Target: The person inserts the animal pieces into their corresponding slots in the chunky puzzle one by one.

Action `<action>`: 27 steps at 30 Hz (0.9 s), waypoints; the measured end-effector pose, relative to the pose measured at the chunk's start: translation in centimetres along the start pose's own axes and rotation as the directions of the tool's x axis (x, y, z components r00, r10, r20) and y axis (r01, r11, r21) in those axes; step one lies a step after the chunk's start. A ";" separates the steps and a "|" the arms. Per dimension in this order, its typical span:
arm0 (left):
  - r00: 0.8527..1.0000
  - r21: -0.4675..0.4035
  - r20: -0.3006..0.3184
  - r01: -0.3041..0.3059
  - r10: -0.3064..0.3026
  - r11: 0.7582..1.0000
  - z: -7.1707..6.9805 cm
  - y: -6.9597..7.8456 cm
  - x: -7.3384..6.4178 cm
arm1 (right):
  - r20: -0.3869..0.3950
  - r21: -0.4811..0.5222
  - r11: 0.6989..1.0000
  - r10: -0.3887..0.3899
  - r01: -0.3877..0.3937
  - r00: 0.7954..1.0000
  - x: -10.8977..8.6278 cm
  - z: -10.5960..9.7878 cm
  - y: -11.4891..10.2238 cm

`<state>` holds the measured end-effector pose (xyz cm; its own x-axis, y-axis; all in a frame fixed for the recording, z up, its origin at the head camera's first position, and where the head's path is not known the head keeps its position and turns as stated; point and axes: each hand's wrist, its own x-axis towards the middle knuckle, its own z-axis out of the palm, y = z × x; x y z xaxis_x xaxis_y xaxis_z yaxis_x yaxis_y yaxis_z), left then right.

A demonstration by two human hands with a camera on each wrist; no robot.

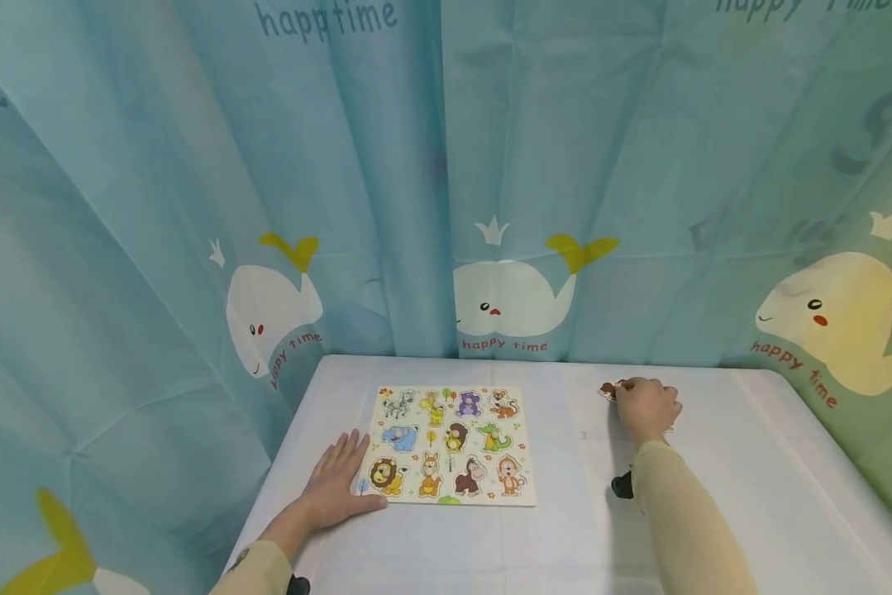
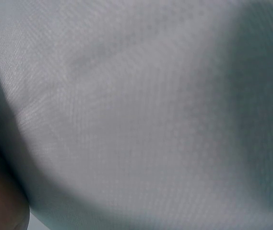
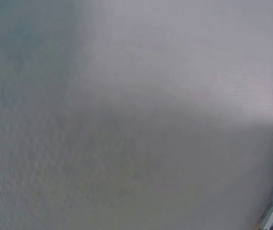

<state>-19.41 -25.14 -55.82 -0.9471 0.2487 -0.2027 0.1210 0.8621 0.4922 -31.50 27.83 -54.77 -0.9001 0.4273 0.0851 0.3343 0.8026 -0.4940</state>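
An animal puzzle board (image 1: 446,496) lies on the white-covered table, with several coloured animal pieces on it, a lion, elephant, zebra and crocodile among them. My left hand (image 1: 336,483) rests with its fingers spread at the board's left edge, thumb by the near corner. Right of the board, my right hand (image 1: 648,406) pinches a brown puzzle piece (image 1: 609,390) with a pale border, its right part hidden by the fingers. A bit of a pale edge shows past the heel of that hand. Both wrist views are mostly blurred white cloth; a fingertip (image 2: 2,201) shows in the left one.
The white tablecloth (image 1: 565,537) spreads around the board and reaches the back edge. Behind the table hangs a blue curtain (image 1: 386,165) with whale prints, which also runs down along the left and right sides.
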 end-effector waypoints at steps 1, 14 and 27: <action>1.000 -0.001 -0.002 -0.003 0.003 1.000 0.0 0.1 0.0 | -0.001 0.005 1.000 -0.003 0.003 1.000 0.0 -0.1 0.0; 1.000 0.003 -0.006 -0.007 0.007 1.000 0.1 0.1 0.0 | 0.000 0.043 0.998 -0.049 0.049 0.999 -0.1 -0.9 -0.2; 0.998 -0.012 -0.034 -0.045 0.044 0.999 0.2 -0.2 -0.1 | -0.026 0.037 0.982 -0.183 0.183 0.983 -0.8 -1.6 -0.5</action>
<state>-19.32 -25.25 -56.10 -0.9505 0.2713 -0.1514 0.1597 0.8446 0.5111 -30.44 27.78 -53.20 -0.9383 0.2844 0.1967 0.1528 0.8513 -0.5020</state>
